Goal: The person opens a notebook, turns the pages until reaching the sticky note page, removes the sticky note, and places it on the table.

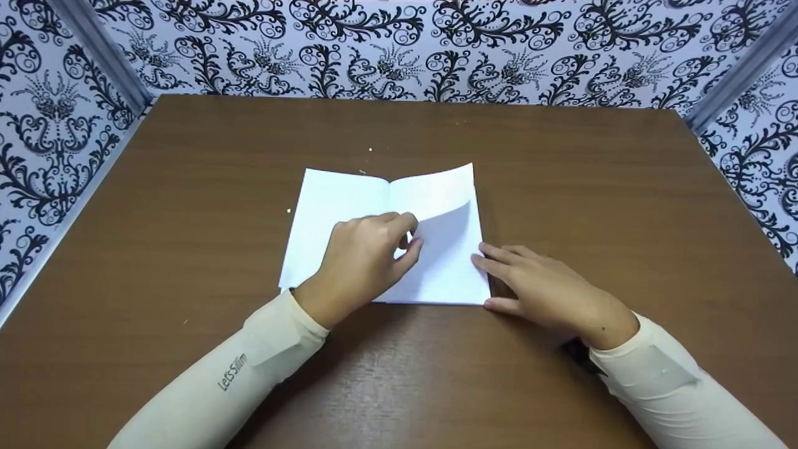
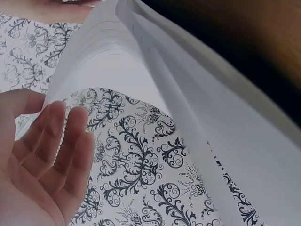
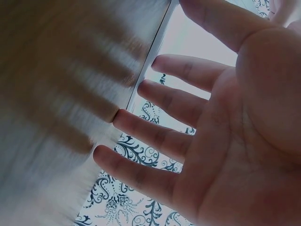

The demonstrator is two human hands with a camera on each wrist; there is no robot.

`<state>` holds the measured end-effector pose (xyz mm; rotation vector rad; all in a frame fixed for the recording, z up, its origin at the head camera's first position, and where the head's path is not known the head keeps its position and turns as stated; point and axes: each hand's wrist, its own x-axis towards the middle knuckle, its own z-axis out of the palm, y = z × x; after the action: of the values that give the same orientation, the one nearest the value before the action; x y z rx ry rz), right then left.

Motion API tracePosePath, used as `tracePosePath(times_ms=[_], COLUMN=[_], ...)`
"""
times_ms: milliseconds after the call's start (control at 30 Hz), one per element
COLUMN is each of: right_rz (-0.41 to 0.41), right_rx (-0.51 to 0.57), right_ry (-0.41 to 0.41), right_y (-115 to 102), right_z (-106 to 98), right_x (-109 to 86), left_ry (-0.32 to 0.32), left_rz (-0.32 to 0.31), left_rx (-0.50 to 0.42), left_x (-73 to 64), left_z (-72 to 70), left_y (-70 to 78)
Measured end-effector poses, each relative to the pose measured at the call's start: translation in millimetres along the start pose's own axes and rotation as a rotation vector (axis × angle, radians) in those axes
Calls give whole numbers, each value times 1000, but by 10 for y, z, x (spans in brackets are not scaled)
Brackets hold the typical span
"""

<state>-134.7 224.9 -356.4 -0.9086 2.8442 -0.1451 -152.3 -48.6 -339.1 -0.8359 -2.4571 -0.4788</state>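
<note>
A blank white notebook [image 1: 346,193] lies spread on the brown table, its fold running up the middle. Over it, my left hand [image 1: 368,259] pinches the edge of a page [image 2: 106,70] between thumb and index finger. That page bows up in an arch in the left wrist view, while the other fingers curl loosely below it. At the notebook's right edge rests my right hand [image 1: 545,284], fingers fairly straight and spread. Its fingertips [image 3: 162,61] touch the edge and the table beside it.
The brown table [image 1: 218,149] stretches around the notebook. Small white scraps dot it, one a white speck [image 1: 288,211] left of the notebook. Panels with black scroll patterns [image 1: 386,56] stand behind and at both sides.
</note>
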Motion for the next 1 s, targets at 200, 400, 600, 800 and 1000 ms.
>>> tracePosePath(times_ms=[200,400,600,800,1000], right_rz=[4,7,16,16,20], right_rx=[8,18,32,34,35], right_ry=[-3,-4,-9,-5,-22], right_y=[3,8,16,16,8], right_z=[-8,-7,-18,-14,-13], right_x=[-9,-10,-16,-20,-11], left_ry=[44,83,89,82,76], left_rz=[-40,-53,-55,-68,-99], left_rx=[12,29,71,87,100], left_x=[25,41,64,58,-51], left_z=[-25,-56,-78,-81,-68], left_y=[-41,-87,-136,-188,-287])
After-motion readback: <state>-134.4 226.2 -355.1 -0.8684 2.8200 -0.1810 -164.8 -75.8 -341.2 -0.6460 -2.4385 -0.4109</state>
